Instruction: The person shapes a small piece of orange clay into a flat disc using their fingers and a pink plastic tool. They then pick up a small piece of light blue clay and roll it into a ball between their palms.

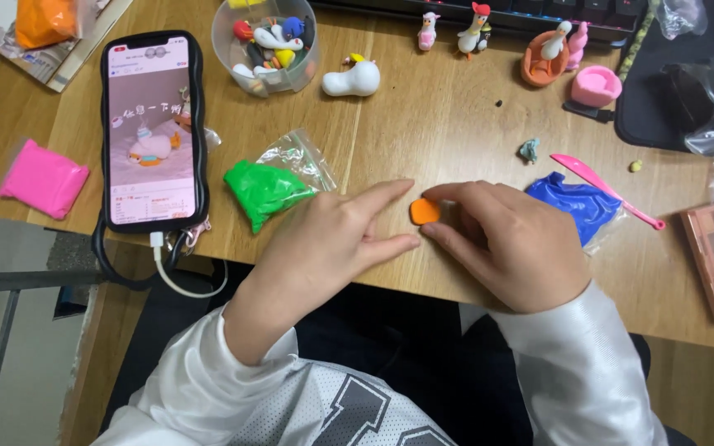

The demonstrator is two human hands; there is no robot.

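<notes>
Orange clay piece (425,211) is lying flat on the wooden desk (456,124), near the front edge, right between both hands. Right hand (510,244) is pinching it: thumb and forefinger are closing on its right side, other fingers curling under. Left hand (332,239) is resting just left of it, forefinger and thumb stretching out straight toward the piece, fingertips close beside it; whether they are touching it, cannot tell. Left hand is grasping nothing.

Green clay in a clear bag (270,186) is sitting just left of the left hand. Blue clay in a bag (576,202) is lying right of the right hand, with a pink plastic knife (609,190) resting across its far edge. Phone (152,132) is lying farther left, screen glowing, cable running off the near edge. Pink clay block (41,177) is sitting at far left. Round clear tub (266,45) of small clay bits is standing at the far side, a white clay figure (353,78) just right of it. Small bird figures (473,29) are lining up in front of a keyboard (539,12). White sleeves are covering both arms.
</notes>
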